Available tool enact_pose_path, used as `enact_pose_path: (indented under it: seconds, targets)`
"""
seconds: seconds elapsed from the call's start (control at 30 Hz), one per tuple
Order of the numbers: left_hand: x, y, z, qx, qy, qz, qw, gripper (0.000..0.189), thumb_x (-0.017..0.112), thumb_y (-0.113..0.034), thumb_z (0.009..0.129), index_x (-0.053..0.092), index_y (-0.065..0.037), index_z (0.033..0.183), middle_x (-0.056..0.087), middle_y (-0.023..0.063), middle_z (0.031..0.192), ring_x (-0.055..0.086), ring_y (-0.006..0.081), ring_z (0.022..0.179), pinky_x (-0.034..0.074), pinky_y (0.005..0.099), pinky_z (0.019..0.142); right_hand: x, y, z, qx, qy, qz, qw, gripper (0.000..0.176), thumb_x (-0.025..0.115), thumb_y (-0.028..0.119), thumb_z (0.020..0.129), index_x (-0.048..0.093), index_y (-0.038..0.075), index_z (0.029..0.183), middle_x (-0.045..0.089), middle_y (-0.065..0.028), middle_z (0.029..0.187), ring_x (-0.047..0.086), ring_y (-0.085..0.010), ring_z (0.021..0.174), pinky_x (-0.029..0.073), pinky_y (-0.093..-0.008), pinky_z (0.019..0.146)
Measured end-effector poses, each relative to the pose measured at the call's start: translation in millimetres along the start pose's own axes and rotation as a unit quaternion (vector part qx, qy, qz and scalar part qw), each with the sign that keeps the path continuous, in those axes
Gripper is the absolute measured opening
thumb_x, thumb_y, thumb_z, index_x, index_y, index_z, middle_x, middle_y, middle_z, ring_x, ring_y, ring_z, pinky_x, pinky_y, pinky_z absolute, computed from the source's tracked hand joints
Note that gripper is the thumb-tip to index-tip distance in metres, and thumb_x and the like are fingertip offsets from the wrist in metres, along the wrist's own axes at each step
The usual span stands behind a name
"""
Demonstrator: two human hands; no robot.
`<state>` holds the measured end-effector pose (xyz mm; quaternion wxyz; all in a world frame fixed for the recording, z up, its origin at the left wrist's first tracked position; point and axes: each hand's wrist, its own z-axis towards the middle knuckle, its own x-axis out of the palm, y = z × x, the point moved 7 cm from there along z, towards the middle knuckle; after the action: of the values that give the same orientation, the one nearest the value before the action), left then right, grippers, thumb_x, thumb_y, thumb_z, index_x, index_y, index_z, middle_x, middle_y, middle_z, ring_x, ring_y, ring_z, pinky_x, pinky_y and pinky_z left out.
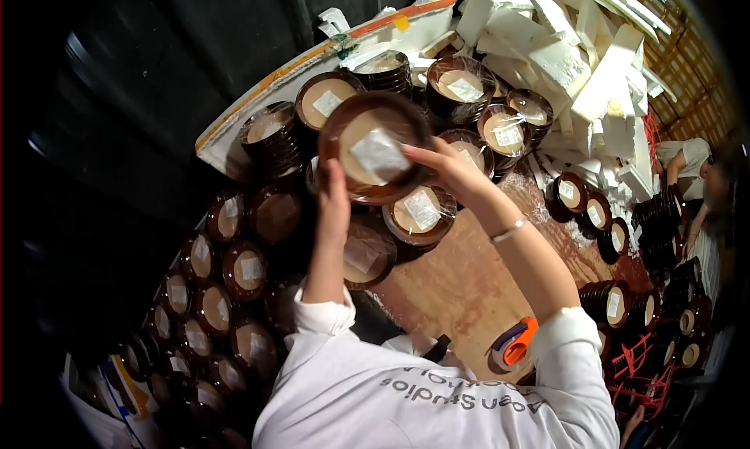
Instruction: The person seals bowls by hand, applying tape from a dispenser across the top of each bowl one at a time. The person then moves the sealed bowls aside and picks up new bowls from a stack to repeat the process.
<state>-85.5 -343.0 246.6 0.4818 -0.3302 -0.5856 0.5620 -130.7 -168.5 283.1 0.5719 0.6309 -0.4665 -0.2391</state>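
Note:
I hold a round brown glazed dish (355, 148) with a beige unglazed face and a white paper label, raised over other dishes. My left hand (334, 203) grips its lower left edge. My right hand (449, 168) is around its right side, fingers reaching over the face near the label. Whether it is one dish or a stack is hidden. Just below it lies a plastic-wrapped dish (422, 213) with a similar label, and behind it stand wrapped stacks, one topped by a labelled dish (326, 99).
Rows of brown dishes (212, 308) stand on my left. An orange tape dispenser (516, 345) rests on the brown board (461, 285). White foam pieces (562, 62) are heaped at the back right. Another person (687, 160) is at the far right, beside more dish stacks (616, 304).

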Motion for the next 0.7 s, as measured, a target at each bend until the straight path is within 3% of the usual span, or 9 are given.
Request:
enact_pose_path:
  seconds: [0.07, 0.17, 0.33, 0.4, 0.43, 0.47, 0.53, 0.57, 0.7]
  targets:
    - [-24.1, 4.2, -1.9, -0.041, -0.032, -0.016, 0.999, 0.063, 0.037, -0.05, 0.085, 0.029, -0.003, 0.127, 0.036, 0.0095, 0.126, 0.04, 0.0209, 0.112, 0.035, 0.0311, 0.091, 12.2, -22.3, 39.8, 0.051, 0.02, -0.051, 0.997, 0.059, 0.059, 0.033, 0.077, 0.035, 0.0, 0.119, 0.047, -0.0114, 0.111, 0.051, -0.0174, 0.096, 0.044, -0.0309, 0.076]
    - [-52.5, 25.3, -3.3, -0.11, -0.055, -0.043, 0.991, 0.062, 0.038, -0.05, 0.084, 0.028, -0.007, 0.128, 0.038, 0.009, 0.124, 0.04, 0.0202, 0.111, 0.04, 0.0348, 0.085, 33.1, -42.1, 66.8, 0.088, 0.076, -0.121, 0.986, 0.068, 0.059, 0.039, 0.075, 0.032, -0.001, 0.122, 0.04, -0.0142, 0.12, 0.043, -0.0223, 0.108, 0.041, -0.036, 0.083]
    - [-70.5, 44.8, 1.3, -0.118, -0.064, -0.035, 0.99, 0.064, 0.038, -0.052, 0.083, 0.028, -0.007, 0.128, 0.038, 0.0089, 0.124, 0.041, 0.021, 0.111, 0.039, 0.0366, 0.086, 39.5, -73.6, 90.2, 0.09, 0.09, -0.079, 0.989, 0.06, 0.056, 0.037, 0.079, 0.034, 0.0, 0.12, 0.043, -0.0121, 0.117, 0.047, -0.021, 0.104, 0.037, -0.0369, 0.09]
    - [-69.0, 42.4, -0.1, -0.146, -0.064, -0.012, 0.987, 0.066, 0.04, -0.053, 0.082, 0.028, -0.007, 0.127, 0.036, 0.0091, 0.125, 0.04, 0.0218, 0.112, 0.039, 0.037, 0.086, 38.7, -79.2, 92.2, 0.102, 0.103, -0.056, 0.988, 0.073, 0.055, 0.045, 0.075, 0.029, -0.001, 0.126, 0.032, -0.0191, 0.128, 0.03, -0.0323, 0.119, 0.029, -0.0449, 0.095]
    - [-73.8, 50.3, 6.6, -0.134, -0.04, 0.008, 0.99, 0.07, 0.039, -0.056, 0.081, 0.025, -0.008, 0.129, 0.032, 0.0103, 0.128, 0.035, 0.0232, 0.115, 0.036, 0.0404, 0.089, 37.7, -82.9, 93.8, 0.118, 0.103, -0.062, 0.986, 0.073, 0.054, 0.046, 0.075, 0.029, 0.0, 0.127, 0.03, -0.0187, 0.129, 0.031, -0.0306, 0.119, 0.029, -0.0452, 0.094]
    - [-70.6, 46.1, 5.7, -0.136, -0.038, 0.01, 0.99, 0.07, 0.039, -0.056, 0.081, 0.025, -0.008, 0.129, 0.032, 0.0103, 0.128, 0.035, 0.0232, 0.115, 0.036, 0.0404, 0.089, 38.1, -84.2, 94.3, 0.119, 0.101, -0.059, 0.986, 0.073, 0.054, 0.046, 0.075, 0.029, 0.0, 0.127, 0.03, -0.0187, 0.129, 0.031, -0.0306, 0.119, 0.029, -0.0452, 0.094]
    - [-62.6, 34.9, 2.6, -0.17, -0.046, 0.051, 0.983, 0.075, 0.038, -0.059, 0.079, 0.021, -0.008, 0.131, 0.028, 0.0114, 0.131, 0.031, 0.0249, 0.119, 0.032, 0.0446, 0.092, 33.3, -82.4, 96.7, 0.105, 0.055, -0.087, 0.989, 0.058, 0.051, 0.041, 0.081, 0.04, -0.003, 0.116, 0.046, -0.0113, 0.115, 0.048, -0.0192, 0.101, 0.035, -0.0337, 0.089]
    - [-59.5, 32.6, 1.1, -0.167, -0.049, 0.077, 0.982, 0.078, 0.038, -0.062, 0.078, 0.018, -0.009, 0.132, 0.026, 0.012, 0.132, 0.028, 0.026, 0.12, 0.028, 0.0471, 0.093, 34.3, -76.2, 99.4, 0.031, 0.066, -0.139, 0.988, 0.061, 0.048, 0.046, 0.08, 0.044, -0.006, 0.112, 0.048, -0.0126, 0.112, 0.048, -0.0199, 0.099, 0.034, -0.0298, 0.088]
    - [-63.4, 59.5, 4.3, -0.176, -0.043, 0.076, 0.981, 0.079, 0.039, -0.062, 0.077, 0.018, -0.009, 0.132, 0.025, 0.0118, 0.132, 0.028, 0.0265, 0.12, 0.028, 0.0467, 0.094, 23.2, -66.5, 89.7, -0.017, -0.029, -0.21, 0.977, 0.06, 0.051, 0.045, 0.079, 0.047, -0.008, 0.106, 0.054, -0.0172, 0.102, 0.051, -0.0205, 0.094, 0.039, -0.0283, 0.081]
